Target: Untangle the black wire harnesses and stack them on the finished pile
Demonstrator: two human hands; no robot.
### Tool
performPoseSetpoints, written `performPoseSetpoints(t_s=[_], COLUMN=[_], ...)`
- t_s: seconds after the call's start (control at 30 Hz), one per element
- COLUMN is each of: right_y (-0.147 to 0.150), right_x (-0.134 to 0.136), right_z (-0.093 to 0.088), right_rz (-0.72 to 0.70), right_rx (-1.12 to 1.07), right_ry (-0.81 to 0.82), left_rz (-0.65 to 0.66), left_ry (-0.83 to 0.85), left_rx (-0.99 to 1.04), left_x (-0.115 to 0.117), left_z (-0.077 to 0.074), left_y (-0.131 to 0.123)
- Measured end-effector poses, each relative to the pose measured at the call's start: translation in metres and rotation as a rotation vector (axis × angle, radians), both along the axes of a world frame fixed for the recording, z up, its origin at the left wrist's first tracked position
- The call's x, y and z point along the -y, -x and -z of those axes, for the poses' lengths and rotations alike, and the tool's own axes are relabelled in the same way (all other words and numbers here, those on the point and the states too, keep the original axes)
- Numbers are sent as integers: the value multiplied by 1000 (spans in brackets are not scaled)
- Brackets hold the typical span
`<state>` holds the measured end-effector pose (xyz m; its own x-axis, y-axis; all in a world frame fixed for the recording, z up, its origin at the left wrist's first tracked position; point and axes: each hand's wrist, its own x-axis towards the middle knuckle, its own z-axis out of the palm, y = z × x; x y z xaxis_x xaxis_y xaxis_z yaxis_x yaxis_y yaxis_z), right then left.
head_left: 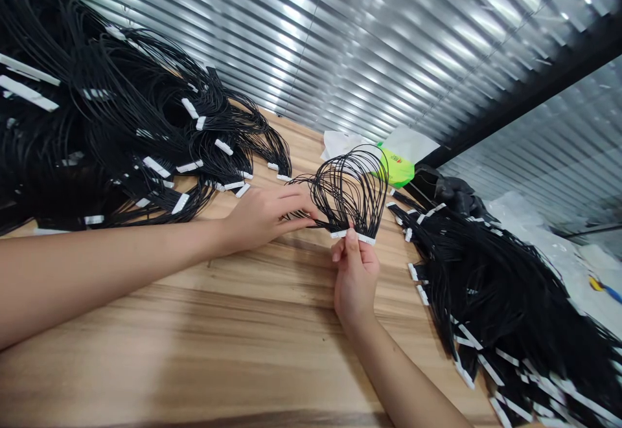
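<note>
My right hand [354, 279] pinches a white plastic connector strip [353, 236] between thumb and fingers. Thin black wires [350, 195] rise from that strip in a tall looped bundle. My left hand [265, 217] comes in from the left, its fingers stretched towards the bundle and gripping some wires that run from its left side near the connectors. Both hands hover just above a light wooden table [194, 350]. The wire loops stand apart from the piles on either side.
Large heaps of black wire harnesses with white connectors lie at the left [121, 123] and right [500, 298] of the table. Behind are white paper [340, 145], a green bag [396, 166] and a black bag [451, 191]. Ribbed metal sheeting [340, 26] rises along the back.
</note>
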<state>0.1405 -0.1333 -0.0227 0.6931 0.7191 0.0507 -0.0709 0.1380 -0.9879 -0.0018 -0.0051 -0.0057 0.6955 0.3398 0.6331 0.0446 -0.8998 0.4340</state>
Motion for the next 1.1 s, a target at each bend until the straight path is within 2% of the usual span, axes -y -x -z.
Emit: performPoseSetpoints(t_s=[0.33, 0.57, 0.67, 0.8, 0.97, 1.1], right_y=[1, 4, 5, 6, 7, 7], right_x=[1, 3, 3, 3, 4, 5], right_z=[1, -2, -1, 0, 0, 0], right_rz=[4, 10, -5, -20, -37, -41], right_rx=[-15, -34, -33, -44, -32, -9], right_ry=[-14, -21, -20, -7, 1, 21], left_rz=[2, 75, -9, -94, -75, -63], left_ry=[-34, -41, -63, -174, -439, -529], left_rx=[-26, 43, 29, 73, 101, 42], left_x=[2, 2, 2, 2, 0, 0], left_z=[-1, -1, 0, 1, -4, -7], left_y=[1, 1, 1, 1, 2, 4])
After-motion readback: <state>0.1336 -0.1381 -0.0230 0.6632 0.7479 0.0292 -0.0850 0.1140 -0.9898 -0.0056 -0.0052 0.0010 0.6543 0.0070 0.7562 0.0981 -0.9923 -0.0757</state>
